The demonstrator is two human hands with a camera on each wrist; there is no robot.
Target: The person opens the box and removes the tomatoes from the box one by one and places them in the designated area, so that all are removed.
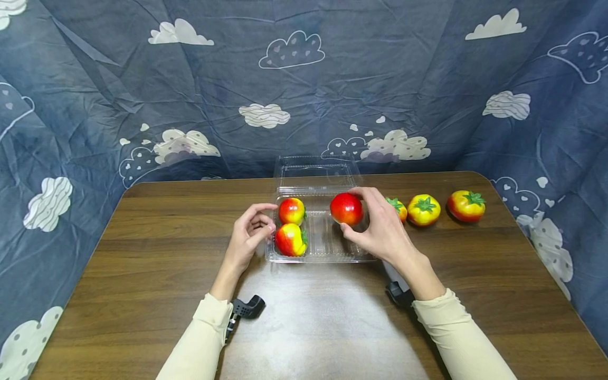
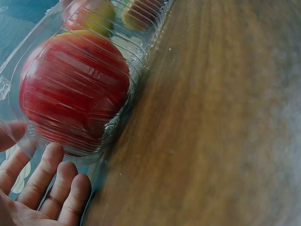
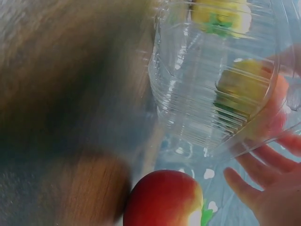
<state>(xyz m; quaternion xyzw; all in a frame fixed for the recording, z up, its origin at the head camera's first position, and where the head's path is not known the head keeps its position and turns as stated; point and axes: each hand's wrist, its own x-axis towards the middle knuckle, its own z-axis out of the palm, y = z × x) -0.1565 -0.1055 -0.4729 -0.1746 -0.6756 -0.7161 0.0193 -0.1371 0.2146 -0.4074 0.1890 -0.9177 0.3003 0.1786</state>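
A clear plastic clamshell box stands on the table with its lid tipped back. In its left side sit two red-and-yellow fruits, a rear one and a front one, both with green leafy tops. My right hand grips a red fruit between thumb and fingers, over the box's right part. The right wrist view shows that fruit through the plastic. At the box's left side is my left hand, loosely bent, index finger and thumb by the rim; contact is unclear.
Right of the box, three more fruits stand in a row on the wooden table: one partly behind my right hand, a middle one and an outer one. A blue cloud-patterned cloth hangs behind the table.
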